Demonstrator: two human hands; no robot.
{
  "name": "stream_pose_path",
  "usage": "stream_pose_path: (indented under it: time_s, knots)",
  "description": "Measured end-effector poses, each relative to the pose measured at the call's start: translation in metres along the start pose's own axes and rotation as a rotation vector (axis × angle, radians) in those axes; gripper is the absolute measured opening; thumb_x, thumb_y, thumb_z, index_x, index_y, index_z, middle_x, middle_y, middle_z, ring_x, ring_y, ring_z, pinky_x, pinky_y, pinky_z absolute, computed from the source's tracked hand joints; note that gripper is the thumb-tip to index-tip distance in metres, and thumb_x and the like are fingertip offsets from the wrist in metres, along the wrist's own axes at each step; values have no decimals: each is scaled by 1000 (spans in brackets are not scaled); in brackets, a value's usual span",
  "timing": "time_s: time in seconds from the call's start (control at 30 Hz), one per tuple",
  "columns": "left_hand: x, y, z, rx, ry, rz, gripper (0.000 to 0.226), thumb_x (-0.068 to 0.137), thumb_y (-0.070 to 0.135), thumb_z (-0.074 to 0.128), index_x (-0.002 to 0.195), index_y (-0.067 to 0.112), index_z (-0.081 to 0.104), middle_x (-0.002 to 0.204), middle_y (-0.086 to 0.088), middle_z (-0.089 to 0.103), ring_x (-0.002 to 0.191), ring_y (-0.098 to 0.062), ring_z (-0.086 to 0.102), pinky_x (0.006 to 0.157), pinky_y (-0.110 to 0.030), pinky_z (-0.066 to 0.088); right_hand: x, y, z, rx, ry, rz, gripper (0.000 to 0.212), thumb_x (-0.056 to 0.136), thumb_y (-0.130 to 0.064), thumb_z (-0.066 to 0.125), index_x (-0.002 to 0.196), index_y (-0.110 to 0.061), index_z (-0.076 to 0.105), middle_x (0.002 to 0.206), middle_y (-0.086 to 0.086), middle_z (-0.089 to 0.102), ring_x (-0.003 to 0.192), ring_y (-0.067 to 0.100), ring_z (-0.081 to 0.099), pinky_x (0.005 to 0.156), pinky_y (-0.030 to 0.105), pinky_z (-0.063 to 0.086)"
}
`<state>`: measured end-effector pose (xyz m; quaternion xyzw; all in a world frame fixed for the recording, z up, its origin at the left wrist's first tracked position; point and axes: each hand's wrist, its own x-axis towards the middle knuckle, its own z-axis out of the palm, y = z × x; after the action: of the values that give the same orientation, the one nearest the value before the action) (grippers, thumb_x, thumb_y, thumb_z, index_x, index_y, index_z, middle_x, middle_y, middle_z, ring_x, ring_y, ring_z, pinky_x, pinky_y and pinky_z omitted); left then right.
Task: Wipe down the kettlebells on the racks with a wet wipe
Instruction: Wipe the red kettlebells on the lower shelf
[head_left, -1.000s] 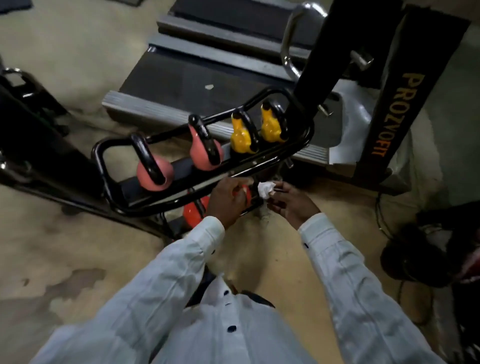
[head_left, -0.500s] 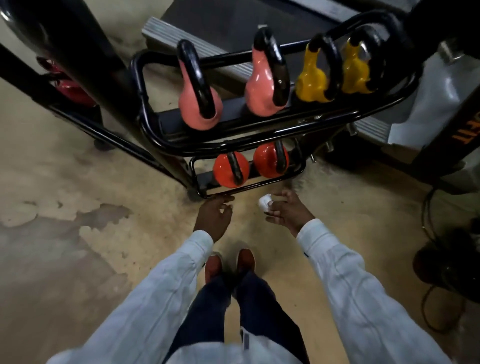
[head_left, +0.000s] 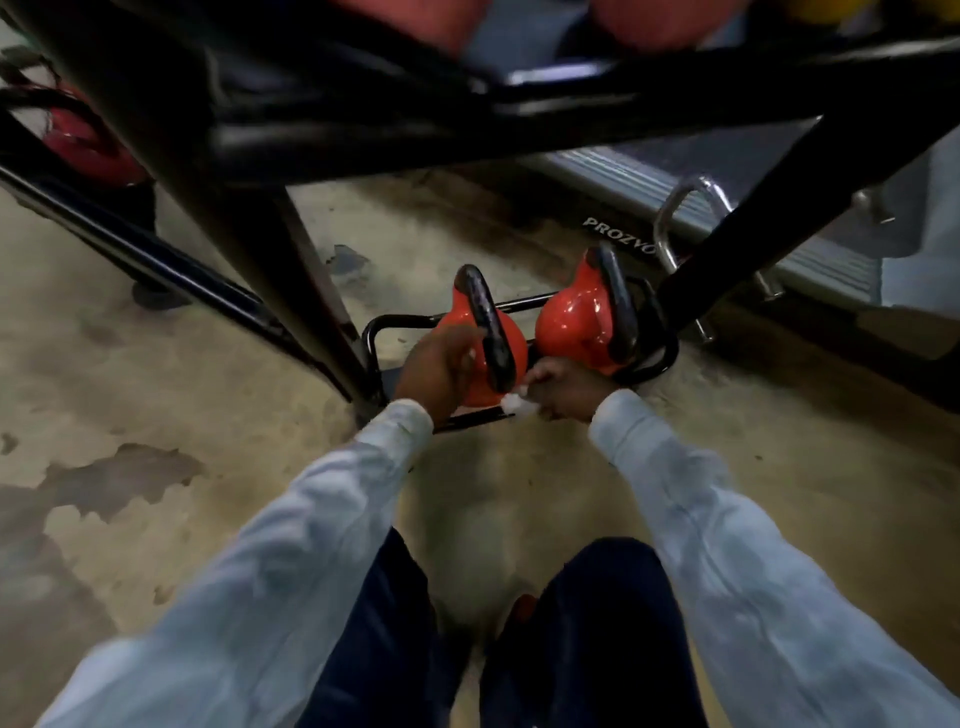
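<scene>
Two orange-red kettlebells with black handles sit on the low black rack (head_left: 657, 358) near the floor. My left hand (head_left: 439, 366) rests against the left side of the left kettlebell (head_left: 511, 345), fingers curved on its body. My right hand (head_left: 563, 387) pinches a crumpled white wet wipe (head_left: 517, 402) at the base of that kettlebell, between it and the right kettlebell (head_left: 576, 322). How far the left fingers wrap is blurred.
The upper rack tier (head_left: 467, 119) looms dark and close overhead, with pink kettlebells blurred at the top edge. A red kettlebell (head_left: 83, 145) sits far left. A treadmill deck (head_left: 727, 218) lies behind the rack on the right. Stained concrete floor (head_left: 156, 415) spreads around.
I have crouched down; the view dropped from above the top tier to the bottom tier. Both hands moved forward onto the left orange-red kettlebell, the wipe now at its base.
</scene>
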<state>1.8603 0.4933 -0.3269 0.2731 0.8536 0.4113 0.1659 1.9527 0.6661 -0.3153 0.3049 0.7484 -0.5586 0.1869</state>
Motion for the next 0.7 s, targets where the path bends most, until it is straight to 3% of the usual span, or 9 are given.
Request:
stream_pose_path:
  time_s: [0.07,0.13,0.27,0.37,0.47,0.57,0.7]
  knots:
    - [24,-14,11,32,24,118,35,88,14,52,120,13,67,131,-11,59,119,-24,55,104,-29,39,22,7,-1,9,76,-149,6,92,-2,62,90,-5,58,67,-2,62,56,3,59,48,15,48]
    - [43,-26,24,64,52,195,35,90,16,55,122,15,66,139,-11,54,127,-25,49,110,-31,35,38,14,2,9,185,-330,5,91,-3,64,91,-7,62,77,4,66,65,6,63,59,22,53]
    - [60,-55,43,109,72,377,31,90,21,56,117,13,70,138,-13,54,134,-27,43,114,-31,28,55,36,16,-178,420,-618,8,85,-25,70,89,-31,67,90,-8,72,87,8,68,81,28,53]
    - [67,-74,48,85,122,427,31,92,29,56,117,19,70,141,-7,53,139,-23,37,114,-24,22,61,57,28,-304,570,-729,13,89,-29,68,100,-22,72,99,-5,72,94,9,65,88,23,48]
    - [76,-83,50,48,145,479,27,91,31,59,115,25,71,139,-3,55,137,-20,40,114,-28,28,59,73,46,-303,739,-870,15,90,-21,67,97,-9,72,98,5,72,93,14,62,86,21,46]
    - [80,-86,49,4,146,486,27,90,24,60,114,26,72,137,-1,57,135,-20,42,113,-28,30,67,59,53,-288,788,-834,11,91,-21,66,92,-12,72,93,0,68,90,13,60,84,31,48]
    - [80,-85,48,-33,131,470,26,90,25,60,113,27,72,137,0,56,137,-17,40,114,-28,30,73,55,59,-329,862,-840,8,83,-17,72,87,-15,65,91,-6,54,88,15,55,80,26,44]
